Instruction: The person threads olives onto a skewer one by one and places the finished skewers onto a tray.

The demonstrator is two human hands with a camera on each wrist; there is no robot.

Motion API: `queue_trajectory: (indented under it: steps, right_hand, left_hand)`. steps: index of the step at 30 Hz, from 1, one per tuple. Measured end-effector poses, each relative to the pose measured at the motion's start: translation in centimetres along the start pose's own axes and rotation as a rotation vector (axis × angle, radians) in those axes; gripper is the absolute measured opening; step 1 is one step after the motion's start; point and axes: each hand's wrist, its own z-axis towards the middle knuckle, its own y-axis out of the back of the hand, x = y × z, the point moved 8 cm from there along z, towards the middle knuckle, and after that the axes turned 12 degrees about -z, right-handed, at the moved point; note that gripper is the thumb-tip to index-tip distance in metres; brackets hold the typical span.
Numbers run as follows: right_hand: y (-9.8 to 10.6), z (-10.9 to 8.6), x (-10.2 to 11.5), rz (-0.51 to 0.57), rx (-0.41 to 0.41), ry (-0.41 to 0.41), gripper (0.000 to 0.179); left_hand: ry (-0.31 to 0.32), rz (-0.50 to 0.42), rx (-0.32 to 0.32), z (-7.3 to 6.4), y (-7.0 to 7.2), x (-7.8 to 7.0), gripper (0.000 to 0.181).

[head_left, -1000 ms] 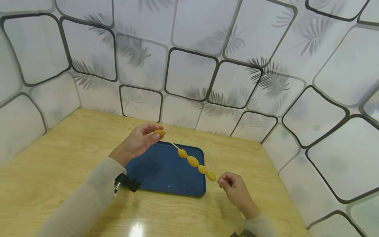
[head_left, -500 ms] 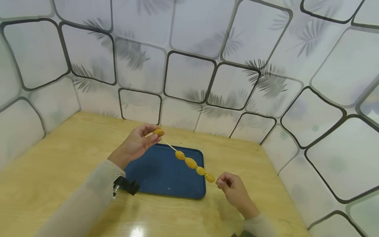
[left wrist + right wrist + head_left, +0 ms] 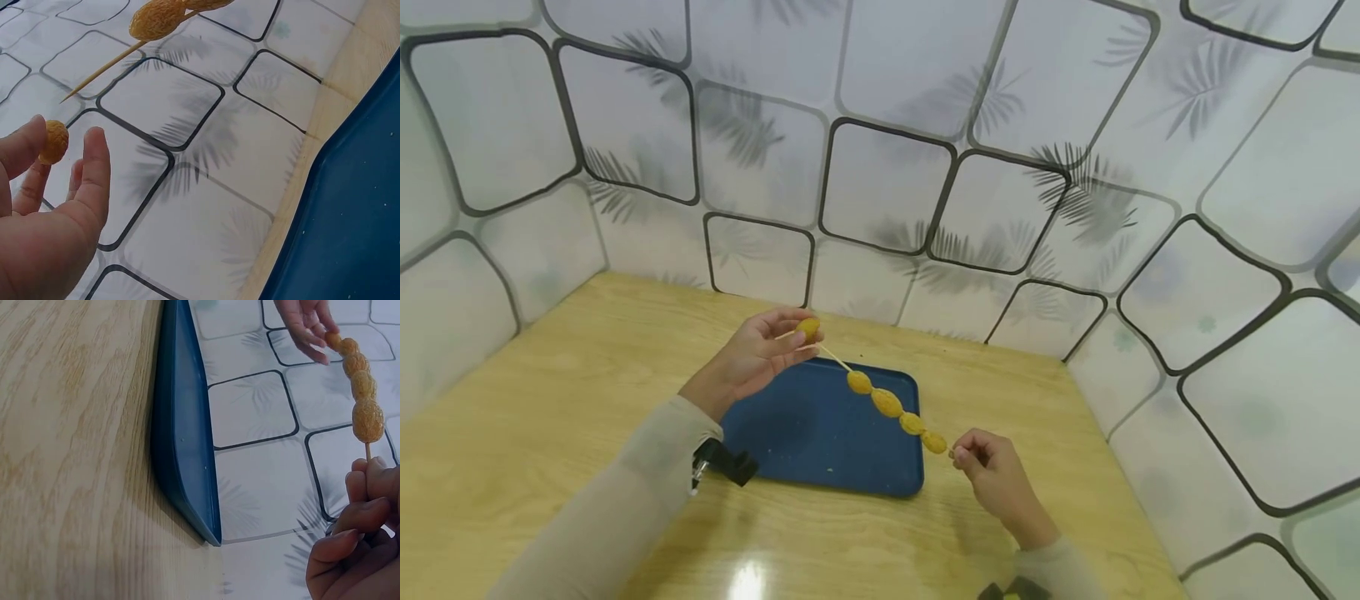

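Observation:
In the head view my left hand [image 3: 760, 354] pinches one golden, oval food piece [image 3: 55, 142] between thumb and fingertips, above the tray's far left part. My right hand [image 3: 996, 475] grips the lower end of a thin wooden skewer [image 3: 103, 72] at the tray's right side. Several golden-brown food pieces [image 3: 887, 403] with a wrinkled surface are threaded along the skewer, which slants up toward my left hand. Its pointed end is bare, and the left wrist view has a small gap between that point and the loose piece.
Below the skewer, a shallow dark blue tray [image 3: 827, 442] lies on the light wooden table [image 3: 820, 542]. Small pale specks dot its surface. A patterned wall covering [image 3: 880, 192] rises behind and to the right of the table.
The loose piece in my left hand has turned to a steeper tilt, and the skewer's bare tip has come closer to it. The right hand keeps its grip. The head view shifts slightly.

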Motion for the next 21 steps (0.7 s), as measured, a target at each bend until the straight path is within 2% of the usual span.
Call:
queue_trajectory:
  steps: [5, 9, 12, 17, 21]
  right_hand:
    - [0.11, 0.11, 0.40, 0.000, -0.005, 0.023, 0.017]
    - [0.04, 0.17, 0.31, -0.003, -0.006, -0.001, 0.017]
    - [-0.11, 0.21, 0.17, -0.006, -0.005, -0.031, 0.016]
    - [-0.44, 0.21, 0.07, 0.004, 0.003, -0.072, 0.015]
    - [-0.55, 0.14, -0.08, 0.008, 0.003, -0.070, 0.014]
  left_hand:
    - [-0.006, -0.077, 0.019, -0.06, -0.24, -0.01, 0.031]
    - [-0.013, -0.135, 0.046, -0.13, -0.55, -0.05, 0.028]
    - [-0.013, -0.095, 0.047, -0.18, -0.73, 0.06, 0.027]
    - [-0.007, -0.029, -0.004, -0.16, -0.60, 0.47, 0.026]
    - [-0.010, -0.106, 0.039, -0.24, -0.80, 0.63, 0.024]
